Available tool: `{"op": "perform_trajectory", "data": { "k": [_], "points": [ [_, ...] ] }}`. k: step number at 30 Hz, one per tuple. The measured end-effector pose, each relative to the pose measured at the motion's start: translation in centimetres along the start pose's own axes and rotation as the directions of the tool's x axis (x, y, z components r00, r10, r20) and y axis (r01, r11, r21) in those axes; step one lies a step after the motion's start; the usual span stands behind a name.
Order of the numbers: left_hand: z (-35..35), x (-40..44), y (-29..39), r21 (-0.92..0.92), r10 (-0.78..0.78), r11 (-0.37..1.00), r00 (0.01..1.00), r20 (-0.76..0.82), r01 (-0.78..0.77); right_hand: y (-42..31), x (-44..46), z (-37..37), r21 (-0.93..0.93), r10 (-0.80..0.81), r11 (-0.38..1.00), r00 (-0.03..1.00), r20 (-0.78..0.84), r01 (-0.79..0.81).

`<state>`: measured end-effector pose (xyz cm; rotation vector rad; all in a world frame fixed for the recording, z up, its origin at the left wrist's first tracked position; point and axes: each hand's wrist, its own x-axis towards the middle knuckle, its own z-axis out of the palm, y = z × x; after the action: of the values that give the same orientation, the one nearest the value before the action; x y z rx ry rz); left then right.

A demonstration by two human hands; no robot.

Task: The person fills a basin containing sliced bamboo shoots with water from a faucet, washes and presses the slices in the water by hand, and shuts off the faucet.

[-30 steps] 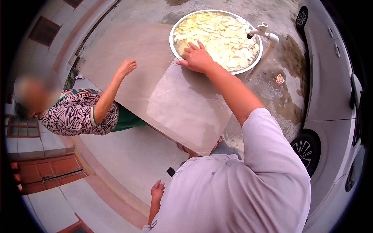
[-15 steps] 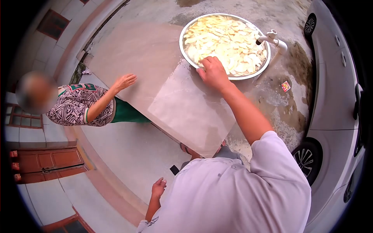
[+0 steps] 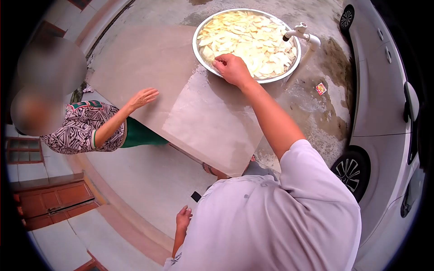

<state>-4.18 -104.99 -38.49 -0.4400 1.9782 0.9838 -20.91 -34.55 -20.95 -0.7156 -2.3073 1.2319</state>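
A large round metal basin (image 3: pixel 197 54) full of pale yellow slices (image 3: pixel 246 38) in liquid stands beyond a flat greyish board (image 3: pixel 208 131). At the basin's near left rim is my right hand (image 3: pixel 233 70), its fingers curled and drawn together; whatever they may hold is hidden. My left hand (image 3: pixel 183 218) hangs low beside my body, away from the board, with loosely bent fingers somewhat apart and nothing visible in it.
On the left a person in a patterned top (image 3: pixel 86 128) holds a hand (image 3: pixel 143 97) over the board. A white pipe with a tap (image 3: pixel 312 40) rises beside the basin. A car (image 3: pixel 382 104) stands at right, and a small red packet (image 3: pixel 321 89) lies on the ground.
My right hand's fingers were spread over the slices and have since drawn together at the near rim. The other person's hand has lowered slightly, and a second blurred patch shows at left.
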Motion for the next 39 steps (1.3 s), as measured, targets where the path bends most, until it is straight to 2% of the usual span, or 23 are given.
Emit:
{"op": "perform_trajectory", "data": {
  "k": [1,3,6,7,8,9,11,12,16,19,22,25,26,29,30,32,34,37,38,39],
  "points": [
    [-0.2,0.3,-1.7,-0.022,0.012,1.0,1.0,0.018,-0.011,-0.2,-1.1,-1.6,-0.041,0.036,0.999,0.999,0.028,-0.035],
    [-0.9,0.4,-3.6,-0.061,0.04,0.997,0.998,0.048,-0.037,0.4,-2.0,-3.6,-0.123,0.126,0.987,0.965,0.229,-0.099],
    [-2.0,0.0,-4.8,-0.027,0.078,0.997,0.996,0.042,-0.077,0.6,-2.5,-4.4,-0.217,0.084,0.975,0.981,0.173,-0.045],
    [-2.2,-0.9,-4.2,-0.026,0.039,0.999,0.999,0.034,-0.038,-0.2,-2.9,-4.8,-0.245,0.083,0.969,0.982,0.17,-0.04],
    [-2.6,-1.5,-3.3,-0.025,0.003,1.0,1.0,0.025,-0.002,-1.6,-3.2,-4.9,-0.239,0.106,0.968,0.986,0.131,-0.072],
    [-2.9,-2.1,-2.1,-0.023,-0.033,0.999,0.999,0.015,0.033,-2.1,-3.2,-4.2,-0.214,0.06,0.976,0.993,0.101,-0.038],
    [-2.9,-4.7,1.2,0.056,0.001,0.998,1.0,-0.029,0.001,-3.1,-3.0,-2.8,-0.167,-0.033,0.985,0.999,0.037,0.039],
    [-3.1,-5.4,2.2,0.067,0.004,0.998,0.999,-0.035,-0.002,-4.2,-3.3,-2.3,-0.127,-0.035,0.991,0.997,0.07,0.044],
    [-4.1,-8.0,5.2,0.12,0.085,0.99,0.993,-0.084,-0.074,-7.2,-4.0,-0.7,-0.384,0.06,0.923,0.981,0.184,0.016],
    [-5.0,-9.8,5.8,0.135,0.072,0.989,0.994,-0.08,-0.061,-10.2,-5.7,-0.1,-0.437,-0.093,0.895,0.995,0.023,0.094],
    [-6.1,-9.5,2.2,0.067,0.044,0.997,0.998,-0.051,-0.041,-10.1,-5.2,2.4,-0.328,-0.385,0.891,0.905,-0.182,0.313],
    [-6.8,-10.3,1.2,-0.018,0.04,0.999,0.997,0.06,-0.039,-10.1,-4.2,2.7,-0.396,-0.182,0.891,0.974,0.137,0.222],
    [-7.1,-11.1,0.9,-0.011,0.077,0.997,0.997,0.033,-0.076,-10.4,-4.3,2.6,-0.382,-0.127,0.906,0.978,0.166,0.182],
    [-8.5,-12.1,-0.2,0.058,0.059,0.997,0.998,-0.003,-0.059,-12.2,-7.4,1.0,-0.331,-0.215,0.92,0.976,0.017,0.209],
    [-8.6,-11.9,-0.5,0.006,0.048,0.999,0.999,0.0,-0.048,-11.5,-8.3,0.7,-0.347,-0.26,0.91,0.964,-0.055,0.225],
    [-8.8,-11.0,-1.8,-0.098,0.017,0.995,1.0,0.004,-0.017,-10.4,-10.1,-0.9,-0.432,-0.238,0.877,0.971,-0.01,0.21],
    [-8.8,-11.4,-1.9,-0.108,0.047,0.993,0.999,-0.004,-0.047,-9.9,-11.5,-2.6,-0.497,-0.232,0.84,0.972,0.032,0.217],
    [-8.4,-10.7,-1.5,-0.087,0.05,0.995,0.999,0.01,-0.049,-9.2,-12.7,-4.0,-0.344,-0.336,0.887,0.941,-0.027,0.307],
    [-8.3,-10.4,-1.3,-0.075,0.041,0.996,0.999,0.014,-0.04,-9.1,-13.1,-4.5,-0.291,-0.281,0.923,0.958,-0.061,0.253],
    [-8.1,-9.6,-1.3,-0.135,0.031,0.991,0.999,0.033,-0.027,-8.8,-13.2,-5.2,-0.381,-0.276,0.899,0.955,-0.112,0.215]
  ]
}}
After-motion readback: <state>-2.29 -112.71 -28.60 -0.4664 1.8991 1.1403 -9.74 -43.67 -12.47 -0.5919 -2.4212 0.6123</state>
